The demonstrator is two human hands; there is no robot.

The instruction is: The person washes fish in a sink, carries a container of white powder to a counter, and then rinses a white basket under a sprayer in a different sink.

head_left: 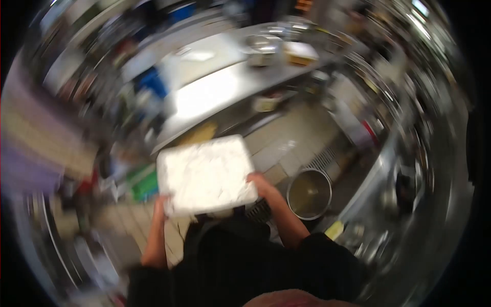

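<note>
White rectangular tub of white powdery contents (207, 175) held level above a tiled floor (285, 146)
It is gripped at opposite sides by the left hand (164, 204) and right hand (258, 183), near a steel worktop (204, 94).

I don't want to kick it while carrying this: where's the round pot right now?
In the head view, the round pot is right of centre, to the right of the right hand and just below the slotted floor grate.

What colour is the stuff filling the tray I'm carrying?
White; the contents show best in the head view, though blurred.
</note>
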